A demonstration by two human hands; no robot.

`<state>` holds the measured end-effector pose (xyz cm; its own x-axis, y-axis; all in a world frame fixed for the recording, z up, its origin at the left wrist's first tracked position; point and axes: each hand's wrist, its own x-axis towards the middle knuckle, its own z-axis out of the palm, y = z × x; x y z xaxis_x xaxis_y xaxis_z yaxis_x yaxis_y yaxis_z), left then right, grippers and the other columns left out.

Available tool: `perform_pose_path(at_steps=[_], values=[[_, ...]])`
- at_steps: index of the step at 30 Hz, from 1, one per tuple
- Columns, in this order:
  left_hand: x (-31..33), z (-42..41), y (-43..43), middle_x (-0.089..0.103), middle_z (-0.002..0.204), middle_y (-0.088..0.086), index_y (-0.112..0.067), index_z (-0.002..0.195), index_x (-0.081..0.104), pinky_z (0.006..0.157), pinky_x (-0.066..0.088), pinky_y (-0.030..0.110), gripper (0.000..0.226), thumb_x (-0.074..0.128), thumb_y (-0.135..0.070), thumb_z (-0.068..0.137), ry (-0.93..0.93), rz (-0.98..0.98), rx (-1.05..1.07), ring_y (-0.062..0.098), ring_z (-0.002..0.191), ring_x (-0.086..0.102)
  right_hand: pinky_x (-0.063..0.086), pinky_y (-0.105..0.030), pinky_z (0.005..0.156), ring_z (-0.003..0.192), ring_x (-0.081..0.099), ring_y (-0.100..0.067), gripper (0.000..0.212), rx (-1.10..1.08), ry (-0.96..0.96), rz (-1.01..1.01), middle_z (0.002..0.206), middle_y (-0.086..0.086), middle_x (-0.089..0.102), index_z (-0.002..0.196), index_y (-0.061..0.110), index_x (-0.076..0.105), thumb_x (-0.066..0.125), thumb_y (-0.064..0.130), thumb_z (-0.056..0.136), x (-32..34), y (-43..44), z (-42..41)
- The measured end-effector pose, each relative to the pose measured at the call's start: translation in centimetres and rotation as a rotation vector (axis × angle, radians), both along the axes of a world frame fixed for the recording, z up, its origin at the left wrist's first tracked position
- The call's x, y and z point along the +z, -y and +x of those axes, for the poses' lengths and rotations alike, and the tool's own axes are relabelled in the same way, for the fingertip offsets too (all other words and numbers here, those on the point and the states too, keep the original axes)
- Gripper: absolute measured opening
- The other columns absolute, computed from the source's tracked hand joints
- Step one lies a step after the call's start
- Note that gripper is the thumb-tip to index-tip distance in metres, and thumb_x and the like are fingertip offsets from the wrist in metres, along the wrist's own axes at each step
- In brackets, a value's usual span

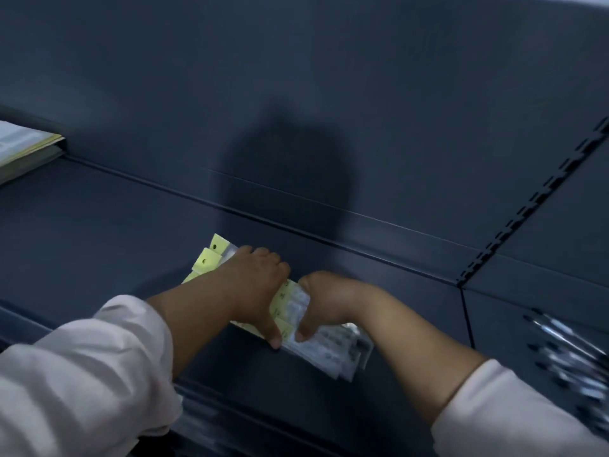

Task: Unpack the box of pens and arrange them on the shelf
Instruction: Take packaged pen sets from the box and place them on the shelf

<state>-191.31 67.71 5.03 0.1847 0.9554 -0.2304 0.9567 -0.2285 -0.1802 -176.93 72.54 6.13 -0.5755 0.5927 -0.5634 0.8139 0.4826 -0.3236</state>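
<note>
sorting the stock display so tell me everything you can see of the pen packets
The pen packets are a fanned stack of clear plastic sleeves with pale yellow header cards punched with hang holes. They lie on the dark shelf. The left hand and right hand both grip the stack. The pens inside are blurred.

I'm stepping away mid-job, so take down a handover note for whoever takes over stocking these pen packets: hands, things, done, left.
Left hand: grips the pen packets from the left, thumb at their front edge.
Right hand: grips the same bunch from the right.
Packets: on the dark shelf, yellow tabs toward the back wall.
Done: this bunch is out of the box and on the shelf.
Left: straighten it, let go, bring more. The box is not in view.
</note>
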Motion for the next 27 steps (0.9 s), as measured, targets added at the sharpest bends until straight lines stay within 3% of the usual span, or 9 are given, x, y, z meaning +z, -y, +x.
perform_pose_path(at_steps=[4,8,14,19,24,27], values=[[0.6,-0.3,0.6,0.057,0.107,-0.006,-0.025,0.102,0.041,0.076,0.032,0.034,0.081,0.071,-0.077,0.047,0.042,-0.041,-0.014,0.018,0.098,0.058,0.045,-0.026,0.066,0.084,0.055,-0.013,0.042,0.023,0.004,0.104,0.093,0.008,0.056,0.099,0.024,0.051,0.081,0.03,0.07,0.3,1.7,0.0],[1.0,-0.3,1.4,0.063,0.103,-0.007,-0.026,0.101,0.047,0.072,0.036,0.03,0.067,0.076,-0.065,0.055,0.058,-0.067,-0.025,0.018,0.096,0.061,0.042,-0.025,0.056,0.077,0.054,-0.014,0.033,0.036,0.009,0.171,0.083,0.006,0.053,0.092,0.022,0.049,0.076,0.028,0.074,0.6,3.3,0.0],[1.1,-0.8,1.7,0.06,0.111,0.0,-0.023,0.109,0.046,0.077,0.033,0.033,0.048,0.064,-0.053,0.075,0.011,0.325,-0.078,0.024,0.104,0.057,0.034,-0.027,0.062,0.085,0.056,-0.024,0.028,-0.052,-0.115,0.502,0.086,0.003,0.051,0.088,0.023,0.039,0.066,0.026,0.082,1.5,4.2,0.9],[-1.5,-1.5,1.9,0.05,0.123,0.003,-0.02,0.121,0.04,0.091,0.032,0.04,0.037,0.051,-0.036,0.09,0.033,0.191,-0.024,0.024,0.112,0.049,0.037,-0.028,0.068,0.098,0.057,-0.024,0.039,-0.073,0.006,0.436,0.107,-0.003,0.06,0.106,0.02,0.042,0.07,0.034,0.082,0.3,4.6,1.7],[-0.8,-1.7,1.5,0.052,0.12,0.001,-0.02,0.119,0.044,0.091,0.028,0.037,0.037,0.049,-0.044,0.091,0.048,0.291,-0.122,0.023,0.112,0.049,0.037,-0.03,0.066,0.099,0.059,-0.029,0.032,-0.06,-0.025,0.634,0.108,-0.006,0.061,0.107,0.018,0.044,0.065,0.03,0.087,0.2,4.4,2.2],[-1.6,-1.6,1.9,0.047,0.127,0.004,-0.019,0.125,0.04,0.099,0.027,0.041,0.05,0.05,-0.051,0.089,0.027,0.143,-0.035,0.024,0.119,0.046,0.043,-0.034,0.086,0.117,0.049,-0.029,0.049,-0.072,0.049,0.502,0.126,-0.008,0.051,0.124,0.015,0.041,0.065,0.036,0.087,-1.0,4.3,2.7]])
